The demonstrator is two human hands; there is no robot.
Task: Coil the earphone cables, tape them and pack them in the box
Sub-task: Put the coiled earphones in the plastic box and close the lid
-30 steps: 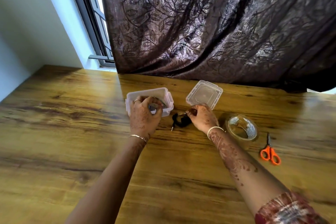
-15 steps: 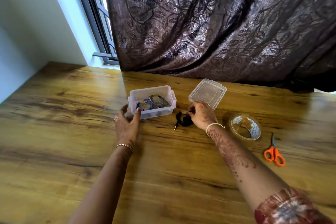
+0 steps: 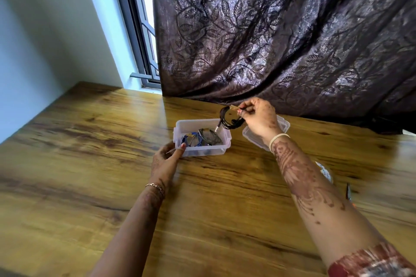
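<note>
A clear plastic box [image 3: 222,136] stands on the wooden table [image 3: 90,164] with a blue coil [image 3: 190,139] and a grey coil [image 3: 209,136] of earphone cable inside. My right hand [image 3: 258,117] pinches a coiled black earphone cable [image 3: 229,119] by its taped end and holds it in the air above the box's right rim, its plug hanging down. My left hand [image 3: 167,159] rests on the table against the box's front left corner, thumb on the wall.
The box's clear lid [image 3: 282,125] lies right of the box, partly behind my right wrist. A roll of clear tape [image 3: 325,172] and scissors [image 3: 348,191] lie at the right, partly hidden by my forearm. A dark curtain [image 3: 281,29] hangs behind.
My right hand has lifted the black coil off the table and brought it over the box. My left hand came out of the box and now steadies its front corner.
</note>
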